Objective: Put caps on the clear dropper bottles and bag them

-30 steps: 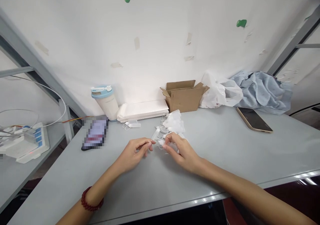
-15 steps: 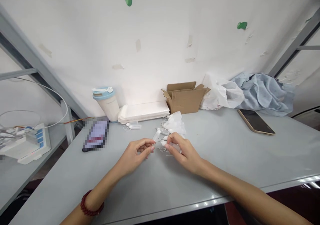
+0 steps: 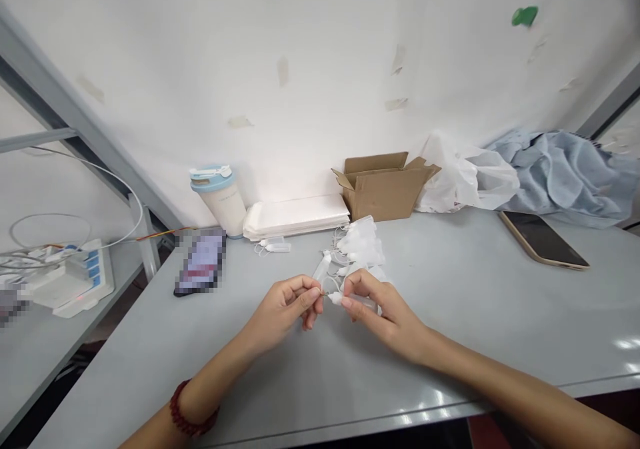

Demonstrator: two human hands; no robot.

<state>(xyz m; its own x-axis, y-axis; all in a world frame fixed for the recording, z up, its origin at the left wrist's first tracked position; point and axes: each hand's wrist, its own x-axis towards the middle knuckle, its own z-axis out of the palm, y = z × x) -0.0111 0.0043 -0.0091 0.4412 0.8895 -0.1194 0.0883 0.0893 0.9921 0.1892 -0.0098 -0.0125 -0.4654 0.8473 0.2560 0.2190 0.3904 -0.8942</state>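
Note:
My right hand (image 3: 387, 312) pinches a small translucent white plastic tube (image 3: 335, 298) with a narrow nozzle and a thin string loop. Its nozzle points left, towards my left hand (image 3: 290, 308), whose thumb and forefinger are closed on a thin piece at the tip, too small to make out. Another tube (image 3: 323, 268) lies just beyond my left fingertips. Behind my right hand is a pile of similar tubes (image 3: 360, 239) with white string loops, partly hidden by the hand.
Two looped tubes (image 3: 275, 247) lie before a stack of white envelopes (image 3: 300, 216). Along the wall stand a cup with a blue lid (image 3: 220, 199), an open cardboard box (image 3: 385, 192), a plastic bag (image 3: 455, 176) and blue cloth (image 3: 570, 176). A phone (image 3: 545, 239) lies right, a blurred purple item (image 3: 201, 262) left.
My hands have come closer together, and the left fingers now pinch at the tip of the tube in my right hand. The camera view has shifted slightly, moving the objects at right outward.

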